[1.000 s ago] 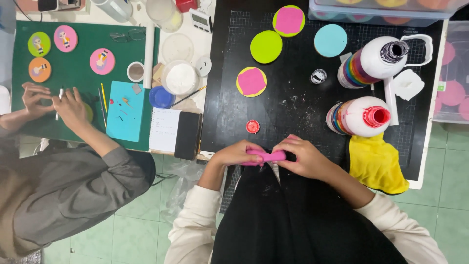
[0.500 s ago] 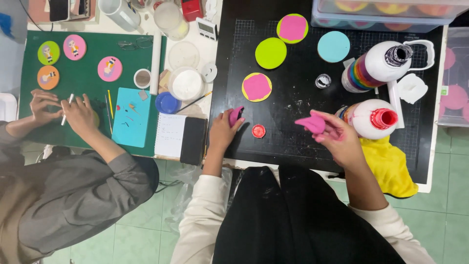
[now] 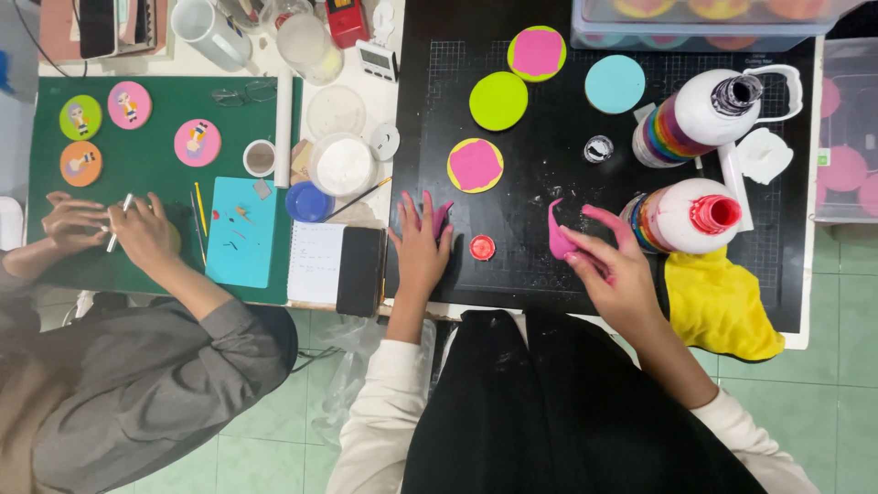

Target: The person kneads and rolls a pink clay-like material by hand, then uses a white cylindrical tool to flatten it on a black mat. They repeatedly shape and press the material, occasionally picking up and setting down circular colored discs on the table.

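My left hand [image 3: 421, 245] lies flat on the black cutting mat [image 3: 540, 155], fingers spread over a small piece of pink clay [image 3: 441, 218]. My right hand [image 3: 611, 265] pinches a larger piece of pink clay [image 3: 556, 233] upright between thumb and fingers, next to a white glue bottle with a red cap [image 3: 686, 215]. A small red cap [image 3: 482, 247] sits on the mat between my two hands. A yellow disc with a pink square [image 3: 476, 166] lies just beyond them.
More discs, green [image 3: 498, 101], pink on yellow [image 3: 537, 52] and blue [image 3: 615, 83], lie further back, with a second open white bottle [image 3: 700, 114]. A yellow cloth [image 3: 718, 302] hangs off the near edge. At the left another person [image 3: 137, 233] works at a green mat [image 3: 151, 174].
My hands, first together at the table edge on one pink lump, have split it in two and moved apart onto the mat. The left hand is now pressed flat.
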